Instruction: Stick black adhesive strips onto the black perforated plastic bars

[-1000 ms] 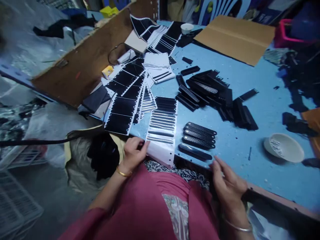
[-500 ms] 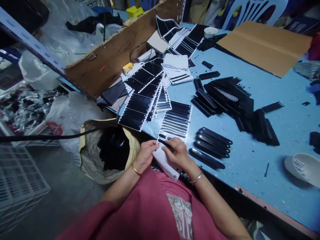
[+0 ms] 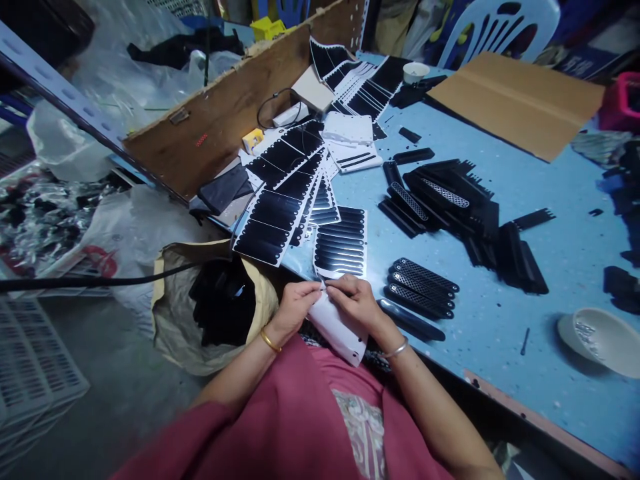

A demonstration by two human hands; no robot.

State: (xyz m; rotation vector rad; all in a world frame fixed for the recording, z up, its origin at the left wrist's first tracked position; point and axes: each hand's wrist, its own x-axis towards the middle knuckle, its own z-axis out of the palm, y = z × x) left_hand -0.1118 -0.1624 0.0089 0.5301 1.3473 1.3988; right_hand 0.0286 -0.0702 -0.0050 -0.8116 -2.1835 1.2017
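Note:
A white backing sheet with glossy black adhesive strips [image 3: 341,241] runs off the table edge towards me, its bare lower part [image 3: 340,327] curling over my lap. My left hand [image 3: 295,307] pinches the sheet's left edge between thumb and fingers. Close beside it, my right hand [image 3: 357,303] is closed, thumb and fingertips pinching at the sheet just below the strips. Whether a strip's end lies between those fingertips is hidden. To the right, a row of black mesh-patterned strips [image 3: 421,288] lies next to a smooth black piece [image 3: 413,321].
Black comb-like parts [image 3: 450,193] are heaped on the blue table [image 3: 500,360]. More strip sheets [image 3: 267,223] fan out at the left. A white bowl [image 3: 600,340] with small bits stands right; an open bag [image 3: 170,320] of black pieces is at left. Cardboard [image 3: 520,100] lies behind.
My right hand's fingertips have moved left, close to my left fingertips. The sheet now bends at the pinch, and the black strip seen under my right fingers is hidden. The view has shifted slightly.

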